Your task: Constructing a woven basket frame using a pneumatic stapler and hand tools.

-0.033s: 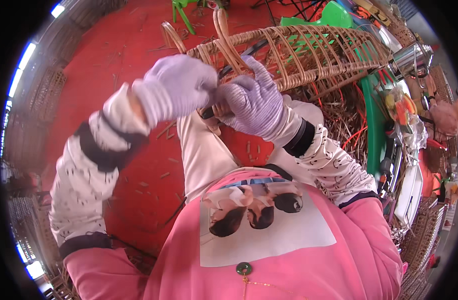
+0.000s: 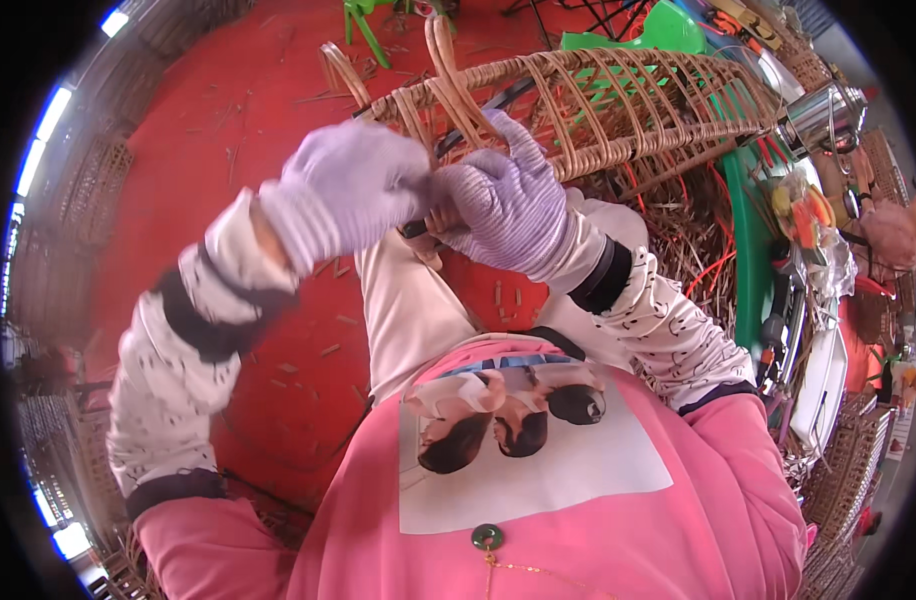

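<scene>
Both my hands wear pale purple knit gloves and meet at the near end of a woven rattan frame (image 2: 603,160). My left hand (image 2: 356,188) is closed in a fist, slightly blurred, its knuckles against my right hand's fingers. My right hand (image 2: 503,210) is closed too, with one finger raised along the rattan. Between and below the hands shows a small dark end (image 2: 414,229) of something; the gloves hide the rest. Bent rattan loops (image 2: 446,70) stick up from the frame just beyond my hands.
Scattered cane offcuts lie on the red floor (image 2: 208,190). A green plastic chair (image 2: 673,30) is behind the frame, and a metal canister (image 2: 823,120) stands at its far right end. Dry strips (image 2: 683,235) are heaped beside my right leg. Woven baskets (image 2: 843,470) are stacked at the right.
My left hand and forearm have shifted slightly, the forearm a little to the right. My right hand stays nearly in place, and the rattan frame has barely moved.
</scene>
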### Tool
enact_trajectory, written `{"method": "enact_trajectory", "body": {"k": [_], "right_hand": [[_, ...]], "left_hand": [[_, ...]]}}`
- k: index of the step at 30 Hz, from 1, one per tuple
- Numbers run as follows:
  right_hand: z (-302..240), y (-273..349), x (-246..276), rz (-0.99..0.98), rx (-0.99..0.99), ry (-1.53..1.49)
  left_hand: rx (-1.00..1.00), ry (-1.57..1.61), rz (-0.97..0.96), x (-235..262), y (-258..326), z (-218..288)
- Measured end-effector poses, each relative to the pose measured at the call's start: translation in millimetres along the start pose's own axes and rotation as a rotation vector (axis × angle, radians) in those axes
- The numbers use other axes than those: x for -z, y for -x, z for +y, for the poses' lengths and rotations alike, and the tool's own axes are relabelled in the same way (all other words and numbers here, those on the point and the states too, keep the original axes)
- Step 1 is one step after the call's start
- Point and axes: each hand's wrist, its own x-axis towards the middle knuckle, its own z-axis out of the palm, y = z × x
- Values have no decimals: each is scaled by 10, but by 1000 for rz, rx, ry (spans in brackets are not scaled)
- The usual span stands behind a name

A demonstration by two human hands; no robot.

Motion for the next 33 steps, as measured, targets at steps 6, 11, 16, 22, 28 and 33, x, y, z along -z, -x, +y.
{"method": "enact_trajectory", "body": {"k": [6, 11, 16, 22, 28, 33], "right_hand": [[22, -4, 65, -102, -138, -160], [-11, -36, 25, -137, -134, -146], [0, -46, 50, -125, -109, -148], [-129, 4, 266, -130, -136, -97], [-41, 482, 1077, 188, -286, -104], [326, 1739, 1999, 90, -1037, 546]], "left_hand": [[97, 450, 374, -398, 298, 144], [-126, 62, 722, -641, 401, 230], [-226, 20, 756, -734, 436, 170], [-420, -93, 582, -642, 361, 126], [-236, 4, 667, -644, 487, 176], [-180, 121, 630, -718, 461, 67]]}}
